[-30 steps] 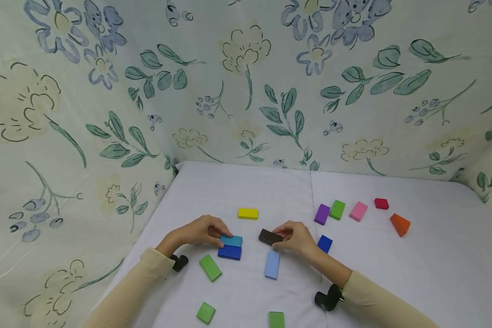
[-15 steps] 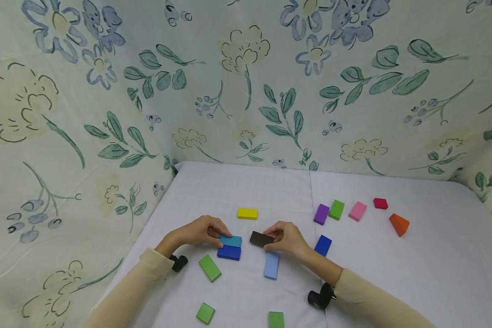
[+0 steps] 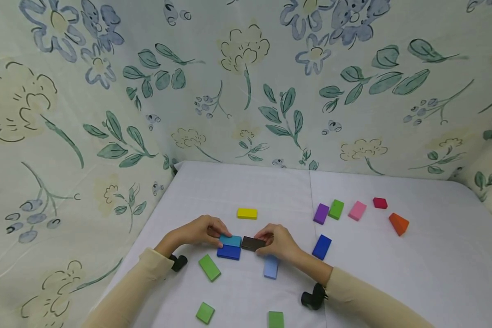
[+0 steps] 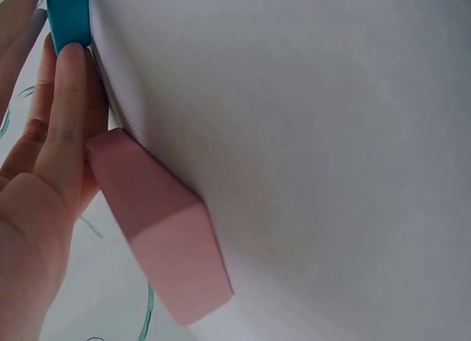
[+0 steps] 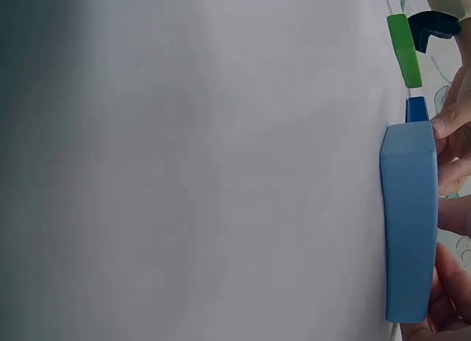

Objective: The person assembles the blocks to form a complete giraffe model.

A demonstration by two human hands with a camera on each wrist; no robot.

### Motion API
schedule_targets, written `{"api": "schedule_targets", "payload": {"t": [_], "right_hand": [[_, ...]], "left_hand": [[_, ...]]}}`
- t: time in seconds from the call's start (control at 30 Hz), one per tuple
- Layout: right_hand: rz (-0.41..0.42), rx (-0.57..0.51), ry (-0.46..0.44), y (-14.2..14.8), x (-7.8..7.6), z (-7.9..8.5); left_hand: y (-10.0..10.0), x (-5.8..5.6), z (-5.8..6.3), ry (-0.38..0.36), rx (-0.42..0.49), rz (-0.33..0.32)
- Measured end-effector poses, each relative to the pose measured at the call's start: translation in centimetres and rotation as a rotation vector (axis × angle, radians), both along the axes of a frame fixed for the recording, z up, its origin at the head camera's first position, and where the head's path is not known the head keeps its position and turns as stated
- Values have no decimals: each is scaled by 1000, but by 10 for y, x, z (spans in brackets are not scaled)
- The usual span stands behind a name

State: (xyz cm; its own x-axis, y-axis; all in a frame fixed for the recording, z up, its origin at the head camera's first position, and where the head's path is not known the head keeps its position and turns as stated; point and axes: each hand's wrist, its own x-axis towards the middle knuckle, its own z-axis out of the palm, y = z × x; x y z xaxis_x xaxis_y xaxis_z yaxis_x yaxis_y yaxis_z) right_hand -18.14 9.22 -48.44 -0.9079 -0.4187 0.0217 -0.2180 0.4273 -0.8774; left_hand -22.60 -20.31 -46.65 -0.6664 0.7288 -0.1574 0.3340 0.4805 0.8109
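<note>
In the head view my left hand pinches the left end of a turquoise block. Along that block's near side lies a dark blue block. My right hand grips a dark brown block by its right end. The brown block's left end is right beside the turquoise one; I cannot tell if they touch. A light blue block lies just below the right hand, partly covered by it. In the left wrist view a pink block stands near the left hand.
A yellow block lies behind the hands. Green blocks, one of them near the left wrist, lie toward the front. To the right are blue, purple, green, pink, red and orange blocks on the white cloth.
My right hand has moved left with the brown block, from a gap away to right beside the turquoise block. The left hand has stayed in place, still pinching the turquoise block.
</note>
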Motion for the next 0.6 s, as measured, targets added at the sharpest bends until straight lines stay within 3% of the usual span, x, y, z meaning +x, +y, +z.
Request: {"api": "schedule_targets", "payload": {"t": [0.6], "right_hand": [[3, 25, 12, -7, 2, -3]], "left_hand": [[-2, 0, 0, -7, 4, -9]]}}
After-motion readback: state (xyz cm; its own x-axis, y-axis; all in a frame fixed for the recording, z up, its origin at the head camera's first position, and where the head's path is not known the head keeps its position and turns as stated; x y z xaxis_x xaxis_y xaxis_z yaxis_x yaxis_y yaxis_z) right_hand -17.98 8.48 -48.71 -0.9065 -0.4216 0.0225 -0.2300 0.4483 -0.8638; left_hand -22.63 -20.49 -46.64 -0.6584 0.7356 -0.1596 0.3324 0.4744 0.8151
